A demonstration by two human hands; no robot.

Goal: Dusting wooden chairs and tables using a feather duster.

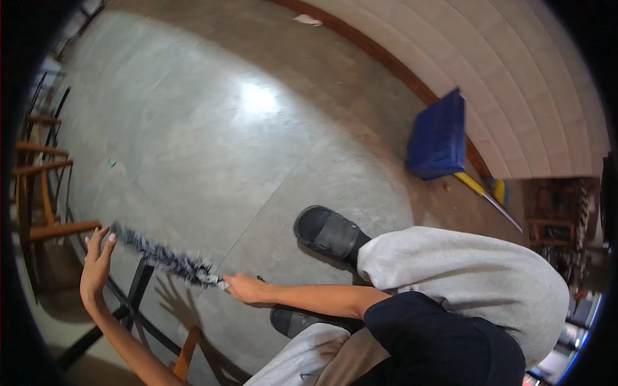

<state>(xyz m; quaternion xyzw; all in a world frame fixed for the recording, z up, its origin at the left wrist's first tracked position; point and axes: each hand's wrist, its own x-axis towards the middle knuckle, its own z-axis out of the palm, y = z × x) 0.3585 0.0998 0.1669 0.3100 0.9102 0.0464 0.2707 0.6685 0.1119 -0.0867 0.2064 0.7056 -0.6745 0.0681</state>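
A fluffy grey duster [166,258] slants above the concrete floor, its short handle in my right hand [246,288]. My left hand [98,268] is raised at the duster's far tip with its fingers spread. Whether those fingertips brush the fibres I cannot tell. Beneath the duster's middle, part of a black metal table base [129,309] shows. My feet, in black slide sandals [328,231], rest on the floor close to my right hand.
A blue long-handled dustpan [437,137] stands by the pale wall [483,72] with brown skirting. Wooden chairs [46,193] line the left side, and a wooden chair part [187,354] is near my left forearm. White scrap [307,20] lies near the wall.
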